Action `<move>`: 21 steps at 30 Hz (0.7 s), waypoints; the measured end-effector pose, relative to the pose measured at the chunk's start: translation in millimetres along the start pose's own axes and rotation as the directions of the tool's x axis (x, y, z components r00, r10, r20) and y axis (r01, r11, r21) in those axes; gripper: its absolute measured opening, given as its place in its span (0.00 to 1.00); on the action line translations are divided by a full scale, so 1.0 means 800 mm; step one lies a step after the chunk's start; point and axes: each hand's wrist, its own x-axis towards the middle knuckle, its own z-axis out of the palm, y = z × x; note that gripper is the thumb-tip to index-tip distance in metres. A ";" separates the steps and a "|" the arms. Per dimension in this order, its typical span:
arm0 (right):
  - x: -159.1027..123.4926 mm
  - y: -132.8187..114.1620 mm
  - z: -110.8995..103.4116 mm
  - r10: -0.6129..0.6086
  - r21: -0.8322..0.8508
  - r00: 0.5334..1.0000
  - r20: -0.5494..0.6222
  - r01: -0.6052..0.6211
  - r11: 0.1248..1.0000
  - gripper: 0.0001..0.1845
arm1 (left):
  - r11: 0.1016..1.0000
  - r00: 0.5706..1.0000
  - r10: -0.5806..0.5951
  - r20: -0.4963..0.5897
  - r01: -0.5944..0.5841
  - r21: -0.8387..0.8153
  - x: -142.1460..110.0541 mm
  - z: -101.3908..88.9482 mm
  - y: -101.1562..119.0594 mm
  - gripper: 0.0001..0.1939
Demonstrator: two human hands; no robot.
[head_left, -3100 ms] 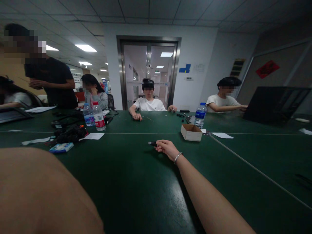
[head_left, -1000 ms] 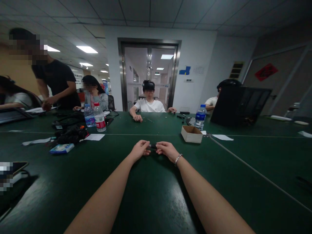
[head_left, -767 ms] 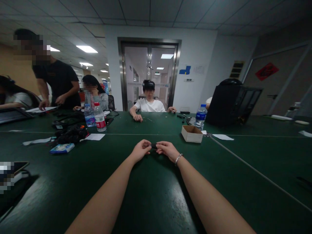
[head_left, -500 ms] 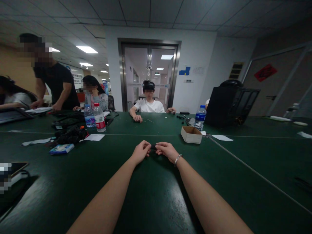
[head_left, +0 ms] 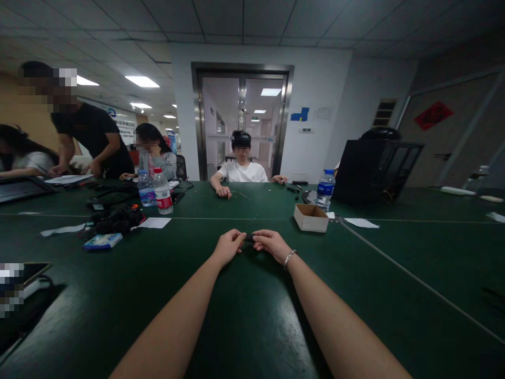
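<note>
Between my two hands is a small dark object, too small and dim to tell its kind. My left hand pinches its left end between thumb and fingers. From the other side my right hand, with a silver bracelet at the wrist, pinches the right end. Both hands are low over the green table, and my fingers hide part of the object.
An open cardboard box stands ahead to the right, with a water bottle behind it. Two bottles, a blue-white packet and dark gear lie left. A person in a headset sits opposite.
My hands stay almost in place, still pinching the small dark object. The view has shifted very slightly. On the left, the standing person leans a little further down.
</note>
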 end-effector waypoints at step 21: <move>-0.002 -0.002 0.000 0.002 -0.021 0.999 0.032 -0.001 1.000 0.12 | 0.995 0.997 0.082 0.005 -0.082 0.048 -0.001 -0.004 -0.001 0.19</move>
